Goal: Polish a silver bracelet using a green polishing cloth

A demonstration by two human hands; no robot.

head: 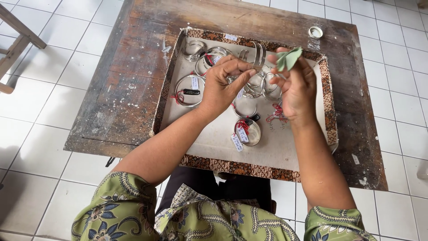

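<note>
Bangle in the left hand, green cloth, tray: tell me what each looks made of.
Bangle pinched by the left hand: polished silver-toned metal, judging by its bright mirror glare. Green cloth in the right hand: soft matte fabric, folded and creased. Tray: probably card or board wrapped in brown patterned batik-like fabric, with a plain off-white lining.

tray (328, 111): cream-white inside, rim in brown batik with small orange and white motifs. bangles (189, 90): silver, shiny; several tied with red thread (178, 97), white paper tags, one black tag (191, 92). cloth (289, 58) in right hand (296, 91): pale green. cuff bangle (257, 54) by left hand (221, 87): silver. table (129, 89): dark brown wood, worn grey patches, white flecks. small cap (315, 32) on table: white. floor (53, 58): white tiles, grey grout. sleeves (120, 209): olive green, paisley and flower print in blue, cream, brown.
</note>
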